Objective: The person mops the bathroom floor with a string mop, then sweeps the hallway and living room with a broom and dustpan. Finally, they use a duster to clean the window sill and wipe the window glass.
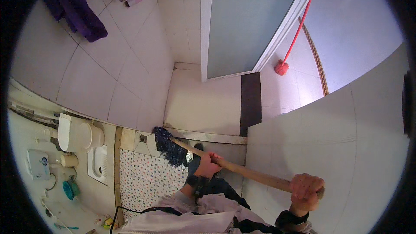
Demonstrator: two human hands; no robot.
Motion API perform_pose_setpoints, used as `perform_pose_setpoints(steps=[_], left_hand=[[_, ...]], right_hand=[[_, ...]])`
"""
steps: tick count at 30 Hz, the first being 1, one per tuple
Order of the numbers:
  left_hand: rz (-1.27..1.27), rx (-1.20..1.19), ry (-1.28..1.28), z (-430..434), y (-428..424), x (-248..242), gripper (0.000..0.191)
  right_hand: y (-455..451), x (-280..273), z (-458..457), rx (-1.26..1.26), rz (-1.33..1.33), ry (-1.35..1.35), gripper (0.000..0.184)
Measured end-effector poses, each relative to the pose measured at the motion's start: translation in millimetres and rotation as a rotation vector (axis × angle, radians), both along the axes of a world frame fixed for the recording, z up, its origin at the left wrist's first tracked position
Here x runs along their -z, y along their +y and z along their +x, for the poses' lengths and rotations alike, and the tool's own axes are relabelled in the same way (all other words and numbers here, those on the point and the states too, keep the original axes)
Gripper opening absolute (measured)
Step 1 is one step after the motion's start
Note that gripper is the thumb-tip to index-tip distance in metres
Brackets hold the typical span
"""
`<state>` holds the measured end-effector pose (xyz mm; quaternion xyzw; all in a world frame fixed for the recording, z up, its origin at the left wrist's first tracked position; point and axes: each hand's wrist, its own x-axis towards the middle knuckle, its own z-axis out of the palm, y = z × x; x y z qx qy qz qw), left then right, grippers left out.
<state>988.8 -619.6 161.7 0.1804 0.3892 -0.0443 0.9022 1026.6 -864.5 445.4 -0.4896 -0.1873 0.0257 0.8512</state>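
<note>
A mop with dark blue strands [169,149] rests on the bathroom floor, against the foot of a raised step. Its wooden handle [256,175] slants from the mop head towards the right of the view. My left hand [208,165] is closed around the lower part of this handle. Near the handle's top end, my right hand [307,190] grips it too. Both wrists wear dark bands. A square floor drain [143,138] lies just left of the strands. Speckled floor tiles [146,172] spread below them.
A squat toilet [97,165] sits on a raised ledge at left, with a pale bucket [94,135] and a teal basin [71,189] close by. Ahead stands a frosted door [247,22]. Beyond it leans a red-handled brush [281,67]. A purple towel [81,19] hangs upper left.
</note>
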Motion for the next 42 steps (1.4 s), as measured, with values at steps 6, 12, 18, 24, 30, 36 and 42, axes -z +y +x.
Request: perform_pose_setpoints(steps=[6, 12, 18, 24, 30, 36, 42], left_hand=[[-0.498, -0.144, -0.068, 89.2, 43.0, -66.3, 0.013], [-0.586, -0.038, -0.101, 188.6, 103.1, -106.8, 0.014], [-0.664, -0.221, -0.247, 280.5, 181.8, -19.6, 0.021], [0.049, 0.309, -0.158, 344.2, 248.0, 171.4, 0.024], [0.181, 0.554, 0.102, 300.5, 226.8, 212.7, 0.024], [0.228, 0.624, 0.139, 234.5, 146.9, 158.4, 0.021], [0.199, 0.813, -0.033, 138.5, 90.4, 173.4, 0.012]], right_hand=[[35.0, -45.7, 67.3, -0.062, 0.139, -0.379, 0.037], [107.3, -69.1, 131.5, -0.273, 0.138, -0.748, 0.032], [169.2, -28.2, 170.5, -0.298, -0.767, -0.294, 0.025], [243.7, 117.2, 214.9, -0.324, -0.481, -0.191, 0.020], [229.4, 128.0, 178.0, -0.082, -0.411, -0.075, 0.030], [192.3, 106.9, 91.6, 0.197, -0.290, 0.014, 0.029], [152.2, 68.3, -18.8, 0.350, -0.258, 0.058, 0.028]])
